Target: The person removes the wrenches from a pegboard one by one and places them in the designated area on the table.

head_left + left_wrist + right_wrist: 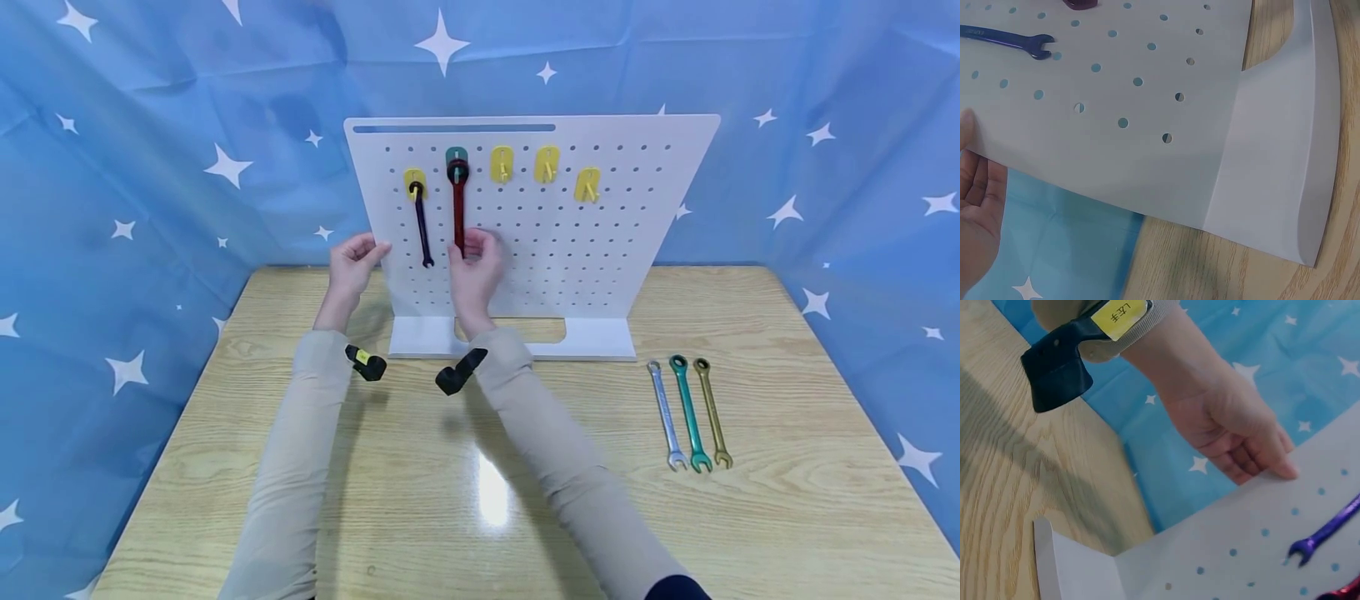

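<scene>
A white pegboard (555, 250) stands upright on the table. My left hand (350, 271) grips its left edge, thumb on the front face and the other fingers behind, as the right wrist view also shows. A red wrench (459, 204) hangs by its ring end from a green hook (456, 153). Near its lower end, my right hand (477, 279) pinches this wrench between thumb and fingers, hiding the tip. To its left a purple wrench (422, 227) hangs from a yellow hook (410, 177), its open end down. Part of the purple wrench (1016, 40) shows in the left wrist view.
Further right on the board are bare yellow hooks, the first (501, 164), the second (547, 164) and a lower third (587, 185). A silver wrench (664, 408), a green wrench (688, 408) and a bronze wrench (711, 408) lie side by side on the wooden table (787, 500).
</scene>
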Demonstrator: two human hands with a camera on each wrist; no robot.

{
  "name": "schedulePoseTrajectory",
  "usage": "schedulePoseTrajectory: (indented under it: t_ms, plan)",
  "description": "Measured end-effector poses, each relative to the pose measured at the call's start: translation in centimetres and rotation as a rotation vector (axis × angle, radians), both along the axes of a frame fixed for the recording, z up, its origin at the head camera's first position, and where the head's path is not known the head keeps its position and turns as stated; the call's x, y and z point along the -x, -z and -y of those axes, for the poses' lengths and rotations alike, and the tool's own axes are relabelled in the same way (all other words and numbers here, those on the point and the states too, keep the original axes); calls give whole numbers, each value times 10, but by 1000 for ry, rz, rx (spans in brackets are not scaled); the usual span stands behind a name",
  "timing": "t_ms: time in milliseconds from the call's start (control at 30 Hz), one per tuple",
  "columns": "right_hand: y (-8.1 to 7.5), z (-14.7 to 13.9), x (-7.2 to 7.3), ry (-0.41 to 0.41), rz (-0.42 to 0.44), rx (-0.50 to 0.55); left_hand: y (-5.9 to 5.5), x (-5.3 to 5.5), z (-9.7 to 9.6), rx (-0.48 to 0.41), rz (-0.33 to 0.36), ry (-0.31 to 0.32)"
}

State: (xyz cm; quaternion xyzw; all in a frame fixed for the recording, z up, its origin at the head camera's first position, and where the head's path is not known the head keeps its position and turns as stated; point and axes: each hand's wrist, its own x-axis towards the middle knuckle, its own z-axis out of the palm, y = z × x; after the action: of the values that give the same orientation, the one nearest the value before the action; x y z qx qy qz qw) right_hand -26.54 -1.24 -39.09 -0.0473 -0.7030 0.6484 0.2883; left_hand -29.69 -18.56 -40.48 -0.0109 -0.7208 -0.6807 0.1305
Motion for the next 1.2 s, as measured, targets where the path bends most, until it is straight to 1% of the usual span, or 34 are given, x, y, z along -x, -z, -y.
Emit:
schedulePoseTrajectory:
  t_ms: [133, 267, 633, 800, 1200]
  plan:
    - [3, 6, 4, 79, -23, 5, 1, 1, -1, -6, -10, 9]
    - [5, 10, 7, 123, -48, -3, 1, 2, -1, -12, -20, 6]
    - [7, 11, 7, 163, -33, -96, 0, 1, -1, 4, -12, 1]
    - [7, 11, 8, 181, -13, -144, 0, 1, -1, 9, -7, 0]
    - [9, 8, 6, 189, -17, -191, 2, 1, 0, 8, 0, -9]
